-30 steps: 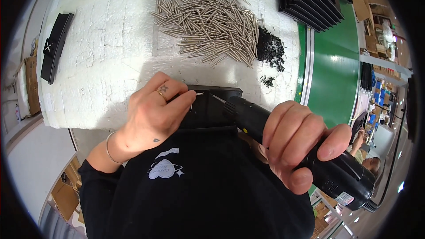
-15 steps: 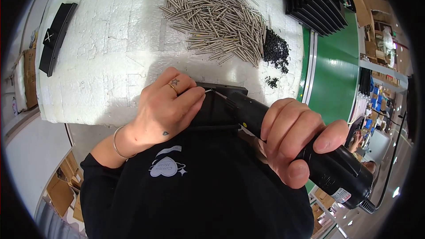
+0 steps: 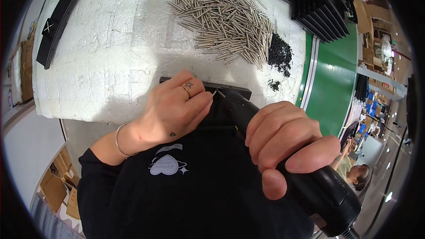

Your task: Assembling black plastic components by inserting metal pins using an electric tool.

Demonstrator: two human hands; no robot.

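My right hand (image 3: 287,139) wraps round a black electric screwdriver (image 3: 325,197), whose cable leaves its back end. The screwdriver points up and left, its thin bit meeting a small dark screw at the tip of a metal pin (image 3: 214,92). My left hand (image 3: 179,106) pinches that pin, most of it hidden by the fingers. Beneath both hands lies a long black part (image 3: 241,91) with a raised edge, close against my body. Whether the screw is seated in the pin cannot be made out.
Beyond my hands a heap of silvery pins (image 3: 226,26) lies on the white foam-like surface (image 3: 110,62), beside small black screws (image 3: 280,55). Black finned parts (image 3: 321,15) are stacked at the far right. Another black part (image 3: 55,33) lies far left. A person (image 3: 354,172) is at right.
The view has shifted slightly. My right hand and the screwdriver's back end have come lower and nearer, tilting the tool more steeply. The left hand keeps its pinch on the pin.
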